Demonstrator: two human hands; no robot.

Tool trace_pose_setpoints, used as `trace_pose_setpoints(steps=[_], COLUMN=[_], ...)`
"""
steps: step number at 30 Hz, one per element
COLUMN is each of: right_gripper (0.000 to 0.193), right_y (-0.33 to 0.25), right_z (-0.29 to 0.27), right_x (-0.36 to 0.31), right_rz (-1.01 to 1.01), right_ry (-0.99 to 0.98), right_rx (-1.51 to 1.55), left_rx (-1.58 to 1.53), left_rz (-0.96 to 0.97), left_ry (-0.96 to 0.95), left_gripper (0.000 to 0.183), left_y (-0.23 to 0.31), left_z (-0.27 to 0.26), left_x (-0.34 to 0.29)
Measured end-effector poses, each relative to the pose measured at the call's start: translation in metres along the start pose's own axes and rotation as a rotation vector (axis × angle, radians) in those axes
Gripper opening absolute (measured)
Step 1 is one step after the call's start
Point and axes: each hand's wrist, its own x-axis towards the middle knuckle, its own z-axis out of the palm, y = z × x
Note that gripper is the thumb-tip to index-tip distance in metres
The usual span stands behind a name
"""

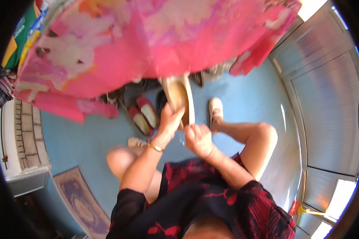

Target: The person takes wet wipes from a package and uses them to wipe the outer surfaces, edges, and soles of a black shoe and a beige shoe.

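Note:
A cream slip-on shoe (178, 92) is held out before me, its tan inside facing up and its toe pointing away. My left hand (170, 123) grips it at the side near the heel, thumb inside the opening. A gold bracelet (155, 147) circles that wrist. Closed at the heel end is my right hand (199, 139), its curled fingers against the heel; whether they also hold something small is hidden. On the floor just left of the shoe lies a pair of red shoes (148, 113) with pale insoles.
A pink flowered cloth (147, 44) hangs ahead, with more shoes partly hidden beneath. My feet in beige shoes (215, 106) stand apart on the blue floor (243, 103). Metal-look panels (327, 107) line the right; a patterned mat (80, 199) lies at lower left.

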Motion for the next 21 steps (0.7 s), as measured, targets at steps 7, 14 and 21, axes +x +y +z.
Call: trace_pose_setpoints(steps=[7,14,21], right_gripper=[0.043,0.029,0.015], right_y=[-0.009,0.014,0.0], right_z=[-0.049,-0.169,-0.233], right_x=[-0.009,0.143,0.272], right_rz=[-0.079,-0.226,-0.247], right_ry=[-0.271,0.235,0.468], right_rx=[0.237,-0.045,-0.175], left_rx=[-0.197,-0.179,-0.071], left_rz=[-0.142,-0.264,-0.137], left_ry=[-0.1,-0.233,-0.35], left_gripper=[0.031,0.025,0.03], left_y=[0.015,0.024,0.019], left_z=[0.013,0.012,0.013], left_x=[-0.018,-0.035,-0.04])
